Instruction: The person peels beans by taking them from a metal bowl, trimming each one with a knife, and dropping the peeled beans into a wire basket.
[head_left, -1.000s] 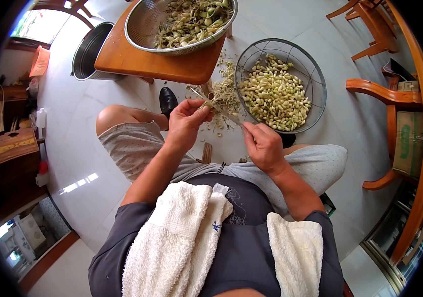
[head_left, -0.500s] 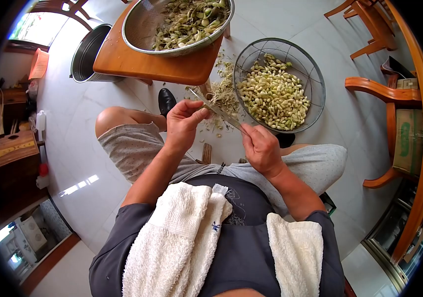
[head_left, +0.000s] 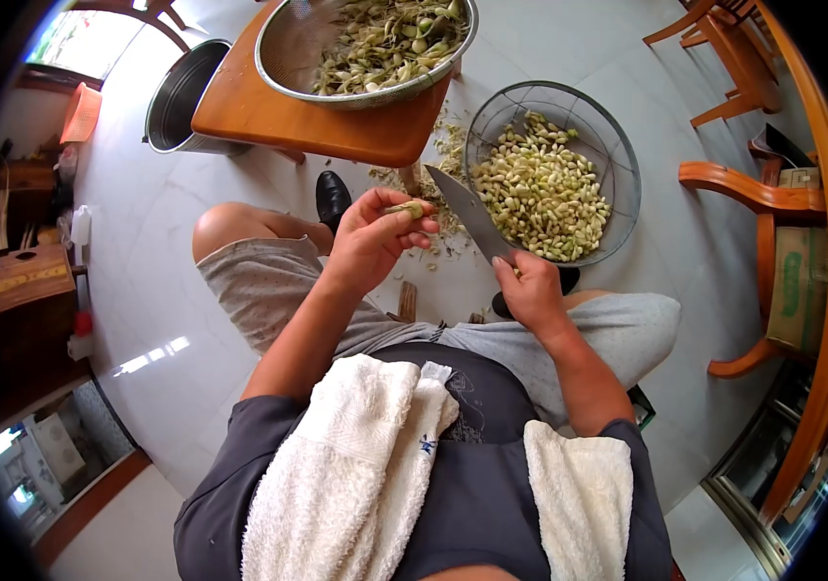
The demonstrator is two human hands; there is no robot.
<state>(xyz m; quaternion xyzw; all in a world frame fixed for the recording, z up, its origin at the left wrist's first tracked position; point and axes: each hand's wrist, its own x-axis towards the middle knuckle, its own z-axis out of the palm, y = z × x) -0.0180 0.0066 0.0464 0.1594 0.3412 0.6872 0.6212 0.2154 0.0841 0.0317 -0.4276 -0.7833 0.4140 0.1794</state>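
My left hand (head_left: 375, 240) pinches a small onion-like bulb (head_left: 410, 209) between thumb and fingers, its pale green end showing. In my right hand (head_left: 528, 290) is the handle of a broad-bladed knife (head_left: 467, 211), the blade pointing up and to the left, apart from the bulb. Beyond the knife, a round wire-mesh basket (head_left: 627, 184) on the floor holds many trimmed whitish-green bulbs (head_left: 540, 189). A perforated metal colander (head_left: 283, 58) full of untrimmed bulbs with stalks (head_left: 395, 44) rests on a wooden stool (head_left: 317, 126).
Cut scraps (head_left: 448, 155) lie on the floor between stool and basket. A metal bucket (head_left: 177, 107) stands left of the stool. Wooden chairs (head_left: 753, 189) and a cardboard box (head_left: 797, 290) are at the right. A cream towel (head_left: 346, 436) hangs over my shoulders.
The knife has come away from the bulb, swinging to the right and showing its broad side. My right hand has moved slightly right; my left hand keeps the bulb, turned more into view.
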